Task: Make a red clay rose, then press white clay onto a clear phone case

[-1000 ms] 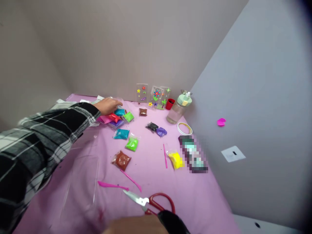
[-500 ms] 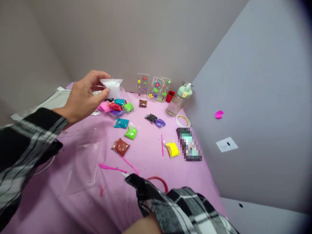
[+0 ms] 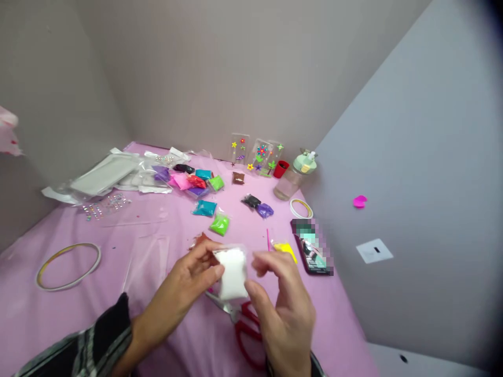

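Observation:
Over the front of the table, a small clear packet of white clay (image 3: 232, 275) is pinched at its left side between the thumb and fingers of my left hand (image 3: 184, 288). My right hand (image 3: 285, 309) is just to the packet's right, thumb and fingers apart and slightly blurred; the thumb tip comes close to its edge, but I cannot tell whether it touches. Beneath the hands lie scissors (image 3: 249, 343) with red handles, partly covered. A brown packet (image 3: 201, 240) is half hidden behind my left fingers. Behind my right hand lies a yellow packet (image 3: 286, 250).
Several coloured packets (image 3: 196, 181) are heaped farther back. Decorated clear panels (image 3: 261, 152) lean at the wall beside a red cup (image 3: 281, 168) and a bottle (image 3: 288, 183). A phone (image 3: 312, 246) lies right; a tape roll (image 3: 98, 256) lies left. Plastic wrappers (image 3: 106, 175) cover the back left.
My left hand has brought the white clay packet from above the heap at the back to the front middle. My right hand has come up into view beside it.

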A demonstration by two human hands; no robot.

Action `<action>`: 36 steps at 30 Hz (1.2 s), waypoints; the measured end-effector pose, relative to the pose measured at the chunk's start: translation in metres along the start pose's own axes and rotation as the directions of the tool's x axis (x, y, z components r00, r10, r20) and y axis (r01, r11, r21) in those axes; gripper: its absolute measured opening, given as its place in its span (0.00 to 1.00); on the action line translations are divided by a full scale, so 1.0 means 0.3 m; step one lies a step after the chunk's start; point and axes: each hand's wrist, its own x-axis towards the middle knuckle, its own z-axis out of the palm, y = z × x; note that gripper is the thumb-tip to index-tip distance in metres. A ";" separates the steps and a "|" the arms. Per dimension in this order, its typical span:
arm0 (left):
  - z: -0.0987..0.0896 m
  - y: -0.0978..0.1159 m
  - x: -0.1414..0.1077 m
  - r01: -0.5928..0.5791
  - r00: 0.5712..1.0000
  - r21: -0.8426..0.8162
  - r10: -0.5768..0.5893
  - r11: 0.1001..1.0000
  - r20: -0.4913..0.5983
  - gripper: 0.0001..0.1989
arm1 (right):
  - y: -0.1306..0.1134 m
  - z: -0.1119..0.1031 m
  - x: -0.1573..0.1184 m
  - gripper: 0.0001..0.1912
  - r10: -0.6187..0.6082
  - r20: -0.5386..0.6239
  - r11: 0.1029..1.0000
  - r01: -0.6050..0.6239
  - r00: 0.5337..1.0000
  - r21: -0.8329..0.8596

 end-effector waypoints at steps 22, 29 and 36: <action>-0.077 -0.023 0.063 -0.021 0.999 0.275 0.012 0.961 0.034 0.10 | 0.103 0.061 0.032 0.10 0.120 0.456 0.960 -0.220 0.882 0.174; -0.107 -0.038 0.077 0.095 0.995 0.173 -0.100 0.980 0.022 0.07 | 0.149 0.063 0.013 0.17 0.032 0.279 0.996 -0.054 0.960 0.072; -0.056 -0.057 0.057 0.112 0.994 0.073 -0.110 0.991 -0.023 0.07 | 0.124 0.083 -0.007 0.06 -0.114 -0.036 0.992 0.112 0.993 -0.052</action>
